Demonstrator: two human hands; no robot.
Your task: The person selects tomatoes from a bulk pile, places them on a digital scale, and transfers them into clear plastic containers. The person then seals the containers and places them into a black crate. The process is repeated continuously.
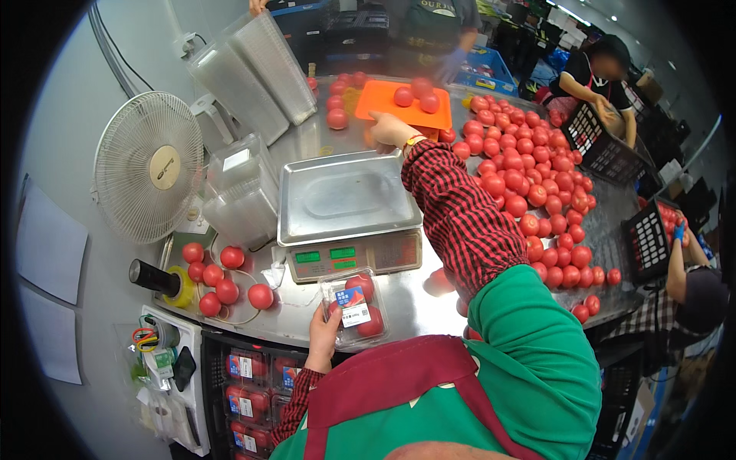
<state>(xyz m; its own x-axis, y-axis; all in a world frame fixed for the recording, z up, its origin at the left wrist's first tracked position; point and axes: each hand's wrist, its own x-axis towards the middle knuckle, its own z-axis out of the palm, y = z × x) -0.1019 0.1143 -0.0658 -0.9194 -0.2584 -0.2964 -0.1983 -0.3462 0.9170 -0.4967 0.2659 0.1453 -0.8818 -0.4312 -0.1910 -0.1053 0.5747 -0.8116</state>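
Note:
My left hand (324,338) grips a clear plastic clamshell box (379,287) of tomatoes, closed and bearing a label. It is at the table's near edge, in front of a digital price scale (397,253) with a bare steel weighing pan (351,192). Past the pan's far right corner, my right hand (392,132) reaches out with the index finger extended and nothing visible in it. That hand is beside an orange tray (374,103) carrying 3 tomatoes (429,103). My forearm covers part of the table and some tomatoes.
Loose tomatoes (523,164) cover the table's right side. Stacked empty clamshells (241,195) and a fan (149,167) stand left. Packed boxes (247,399) fill a black crate below the near edge. Co-workers handle black crates (609,149) at right; another stands behind the orange tray.

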